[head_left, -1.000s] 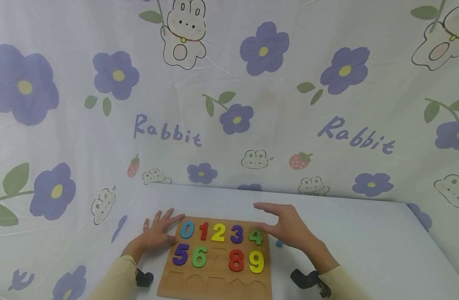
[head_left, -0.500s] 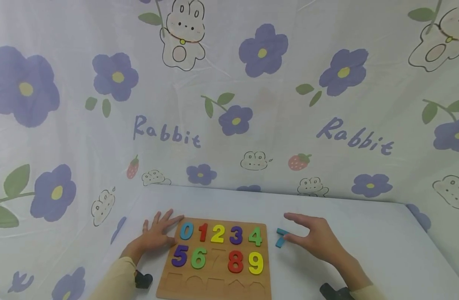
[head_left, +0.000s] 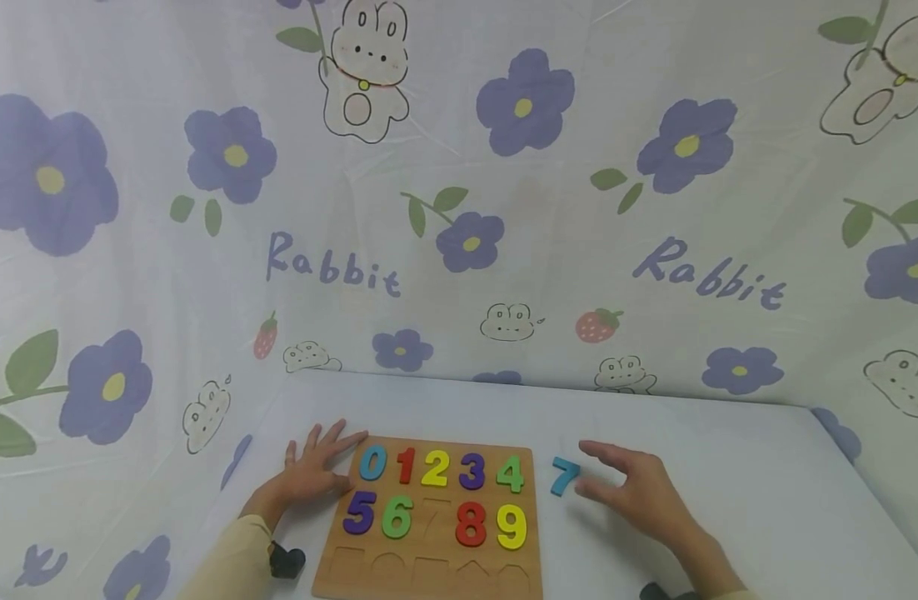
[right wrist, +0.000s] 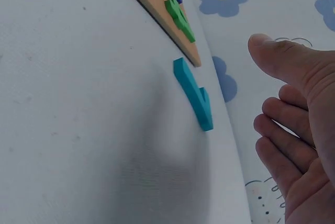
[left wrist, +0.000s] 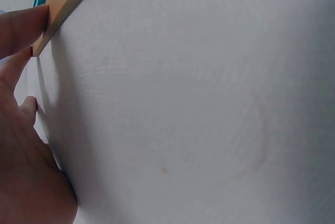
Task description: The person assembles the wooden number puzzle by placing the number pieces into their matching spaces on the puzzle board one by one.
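Observation:
A wooden number puzzle board [head_left: 426, 572] lies on the white table, with colored digits in its two upper rows. In the second row, the 7-shaped recess [head_left: 433, 518] between the green 6 [head_left: 397, 517] and the red 8 [head_left: 471, 524] is bare. My left hand [head_left: 312, 469] rests at the board's left edge with spread fingers; the left wrist view shows fingertips [left wrist: 36, 22] touching the wood. A blue number 7 [head_left: 564, 476] lies flat on the table just right of the board. Beside it hovers my right hand [head_left: 639, 492], thumb and fingers apart, holding nothing.
The board's bottom row has several bare shaped recesses [head_left: 459, 569]. Behind the table [head_left: 729, 467] hangs a white cloth [head_left: 549, 208] printed with flowers and rabbits. Dark straps [head_left: 286, 560] sit at the wrists.
My right hand has moved right, from over the green 4 to beyond the blue 7, which is now fully uncovered. My left hand stays at the board's edge.

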Action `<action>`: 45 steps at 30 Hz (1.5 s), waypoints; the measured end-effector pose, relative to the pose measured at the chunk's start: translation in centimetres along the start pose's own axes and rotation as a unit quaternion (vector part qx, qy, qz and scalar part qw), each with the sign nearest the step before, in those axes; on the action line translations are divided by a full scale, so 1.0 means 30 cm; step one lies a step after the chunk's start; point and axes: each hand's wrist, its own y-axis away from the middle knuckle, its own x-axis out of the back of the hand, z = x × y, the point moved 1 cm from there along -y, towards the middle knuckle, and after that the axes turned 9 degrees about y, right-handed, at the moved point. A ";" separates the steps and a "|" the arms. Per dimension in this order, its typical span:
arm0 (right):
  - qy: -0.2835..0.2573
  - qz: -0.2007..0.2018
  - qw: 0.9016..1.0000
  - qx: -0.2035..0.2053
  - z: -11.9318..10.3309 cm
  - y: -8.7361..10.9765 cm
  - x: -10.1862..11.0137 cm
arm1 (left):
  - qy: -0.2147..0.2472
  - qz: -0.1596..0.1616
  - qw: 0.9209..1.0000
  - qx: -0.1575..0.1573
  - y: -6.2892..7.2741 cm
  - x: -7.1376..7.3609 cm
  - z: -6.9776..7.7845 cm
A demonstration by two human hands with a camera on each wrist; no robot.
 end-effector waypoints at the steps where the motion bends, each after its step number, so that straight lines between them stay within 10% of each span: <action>1: -0.003 -0.001 1.000 0.000 0.001 0.001 -0.006 | 0.000 0.001 1.000 0.000 -0.001 0.000 -0.001; 13: -0.013 -0.010 1.000 -0.013 0.011 -0.022 -0.084 | 0.019 -0.013 1.000 0.004 0.048 0.026 0.090; 45: 0.043 0.019 0.998 -0.043 -0.004 -0.045 -0.159 | 0.004 -0.005 1.000 0.004 0.014 0.006 0.042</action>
